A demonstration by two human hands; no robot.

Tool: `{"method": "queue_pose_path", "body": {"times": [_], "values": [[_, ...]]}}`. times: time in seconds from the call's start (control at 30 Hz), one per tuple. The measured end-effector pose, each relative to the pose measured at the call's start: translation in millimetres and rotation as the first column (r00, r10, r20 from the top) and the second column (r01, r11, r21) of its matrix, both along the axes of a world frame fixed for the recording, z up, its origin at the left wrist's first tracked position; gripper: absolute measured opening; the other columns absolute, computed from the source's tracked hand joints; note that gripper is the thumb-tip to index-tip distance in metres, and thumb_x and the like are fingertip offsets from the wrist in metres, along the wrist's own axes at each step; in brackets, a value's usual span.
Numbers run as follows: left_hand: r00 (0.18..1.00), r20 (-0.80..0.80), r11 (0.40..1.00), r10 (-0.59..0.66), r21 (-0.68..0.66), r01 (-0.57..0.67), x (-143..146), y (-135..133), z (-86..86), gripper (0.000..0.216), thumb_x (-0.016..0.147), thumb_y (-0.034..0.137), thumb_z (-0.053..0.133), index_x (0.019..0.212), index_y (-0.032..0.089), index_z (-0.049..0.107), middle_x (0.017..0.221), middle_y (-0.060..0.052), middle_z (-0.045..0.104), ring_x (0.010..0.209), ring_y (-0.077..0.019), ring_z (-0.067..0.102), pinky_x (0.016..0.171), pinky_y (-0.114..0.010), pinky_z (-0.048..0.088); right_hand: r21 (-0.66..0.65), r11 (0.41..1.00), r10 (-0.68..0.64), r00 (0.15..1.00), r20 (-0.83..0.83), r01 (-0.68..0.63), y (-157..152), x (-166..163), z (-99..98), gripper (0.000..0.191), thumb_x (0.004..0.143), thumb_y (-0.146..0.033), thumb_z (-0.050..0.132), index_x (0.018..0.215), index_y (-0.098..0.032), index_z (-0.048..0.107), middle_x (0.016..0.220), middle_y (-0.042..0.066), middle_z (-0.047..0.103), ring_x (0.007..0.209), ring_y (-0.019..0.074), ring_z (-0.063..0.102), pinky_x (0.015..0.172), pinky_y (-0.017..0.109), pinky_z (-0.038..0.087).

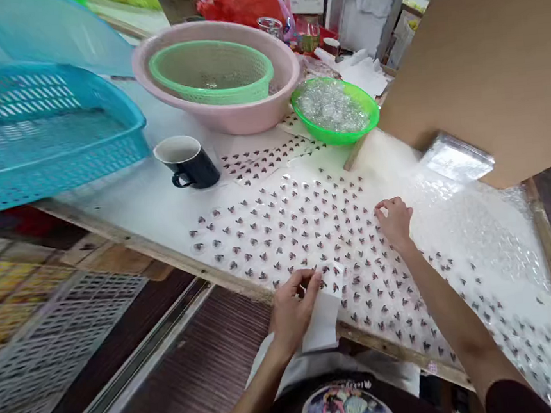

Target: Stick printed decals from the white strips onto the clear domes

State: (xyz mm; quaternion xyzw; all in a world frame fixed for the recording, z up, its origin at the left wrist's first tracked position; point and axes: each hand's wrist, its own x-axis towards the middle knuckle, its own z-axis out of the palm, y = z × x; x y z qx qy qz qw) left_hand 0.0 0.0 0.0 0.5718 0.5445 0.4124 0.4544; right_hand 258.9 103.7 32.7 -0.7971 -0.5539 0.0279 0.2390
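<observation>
White packet point(323, 323) partly behind left hand point(291, 308), tiny dark pieces point(305, 220) unclear

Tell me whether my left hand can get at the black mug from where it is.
Probably yes: only flat rows of small dark pieces lie between the left hand and the black mug, nothing tall. The hand is holding a white sheet, though.

head cam | worn on the person's head | faces forward and down, tilted | close above the bench point(126, 207) near edge | own forearms enter from the bottom | single view, nothing shared
</observation>
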Motion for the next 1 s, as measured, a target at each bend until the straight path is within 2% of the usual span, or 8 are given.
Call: {"method": "queue_pose_path", "body": {"times": [0.1, 0.17, 0.23, 0.33, 0.47, 0.77, 0.87, 1.0], "values": [[0.999, 0.018, 0.999, 0.028, 0.017, -0.028, 0, -1, 2.5, 0.026, 0.092, 0.038, 0.057, 0.078, 0.018, 0.064, 0.069, 0.000, 0.064, 0.061, -0.0131, 0.054, 0.059, -0.024, 0.041, -0.040, 0.954, 0.269, 0.912, -0.311, -0.296, -32, -33, 13.4, 0.020, 0.089, -0.036, 0.057, 0.088, -0.019, 0.068, 0.094, 0.009, 0.064, 0.087, 0.0221, 0.059, 0.085, 0.042, 0.045], [0.998, 0.027, 0.998, 0.050, 0.032, -0.051, 1, -2, 3.6, 0.025, 0.092, 0.037, 0.058, 0.077, 0.018, 0.063, 0.068, 0.001, 0.064, 0.062, -0.0131, 0.055, 0.060, -0.024, 0.041, -0.085, 0.856, 0.396, 0.752, -0.527, -0.511, -53, -53, 20.6, 0.022, 0.086, -0.041, 0.061, 0.093, -0.020, 0.067, 0.087, 0.005, 0.065, 0.078, 0.0186, 0.058, 0.074, 0.034, 0.047], [0.997, 0.030, 0.996, 0.069, 0.047, -0.071, 1, -2, 4.1, 0.025, 0.091, 0.036, 0.058, 0.075, 0.018, 0.063, 0.066, 0.001, 0.063, 0.061, -0.0127, 0.055, 0.060, -0.024, 0.042, -0.109, 0.767, 0.421, 0.625, -0.657, -0.632, -71, -68, 25.2, 0.024, 0.080, -0.041, 0.069, 0.094, -0.021, 0.066, 0.081, 0.002, 0.064, 0.073, 0.0162, 0.057, 0.068, 0.030, 0.046], [0.998, 0.027, 0.996, 0.065, 0.052, -0.066, 1, -2, 3.8, 0.023, 0.091, 0.034, 0.058, 0.077, 0.018, 0.065, 0.067, 0.001, 0.063, 0.061, -0.0120, 0.055, 0.060, -0.023, 0.042, -0.108, 0.766, 0.394, 0.595, -0.700, -0.634, -85, -79, 26.3, 0.016, 0.081, -0.036, 0.068, 0.083, -0.020, 0.064, 0.073, -0.001, 0.060, 0.067, 0.0132, 0.053, 0.065, 0.026, 0.043], [0.997, 0.070, 0.998, 0.027, 0.051, -0.031, 0, -1, 1.9, 0.020, 0.087, 0.033, 0.064, 0.101, 0.019, 0.067, 0.077, 0.000, 0.067, 0.066, -0.0122, 0.058, 0.058, -0.021, 0.043, -0.130, 0.748, 0.382, 0.582, -0.718, -0.651, -86, -81, 20.4, 0.017, 0.085, -0.034, 0.063, 0.076, -0.019, 0.063, 0.068, -0.002, 0.060, 0.064, 0.0122, 0.051, 0.063, 0.025, 0.039], [0.969, 0.215, 0.993, 0.119, -0.046, -0.112, 1, -5, -0.3, 0.025, 0.089, 0.035, 0.061, 0.073, 0.017, 0.063, 0.062, 0.003, 0.055, 0.058, -0.0106, 0.048, 0.056, -0.021, 0.038, -0.069, 0.772, 0.337, 0.499, -0.798, -0.631, -89, -82, 0.5, 0.033, 0.086, -0.044, 0.063, 0.065, -0.019, 0.058, 0.062, -0.002, 0.056, 0.061, 0.0122, 0.050, 0.061, 0.024, 0.038], [0.968, 0.209, 0.990, 0.141, -0.041, -0.136, 2, -4, -0.5, 0.027, 0.089, 0.035, 0.061, 0.068, 0.017, 0.060, 0.060, 0.004, 0.052, 0.057, -0.0101, 0.045, 0.056, -0.021, 0.037, -0.029, 0.780, 0.405, 0.538, -0.739, -0.625, -91, -84, 1.2, 0.033, 0.088, -0.046, 0.060, 0.067, -0.020, 0.061, 0.065, -0.001, 0.059, 0.064, 0.0138, 0.052, 0.065, 0.027, 0.040], [0.973, 0.178, 0.989, 0.146, -0.002, -0.148, 2, -4, -2.2, 0.027, 0.089, 0.034, 0.061, 0.068, 0.017, 0.059, 0.060, 0.004, 0.051, 0.057, -0.0105, 0.046, 0.056, -0.022, 0.037, 0.034, 0.829, 0.454, 0.636, -0.624, -0.559, -95, -86, 7.7, 0.018, 0.088, -0.041, 0.062, 0.089, -0.024, 0.068, 0.084, 0.002, 0.066, 0.074, 0.0166, 0.055, 0.080, 0.034, 0.042]]}}
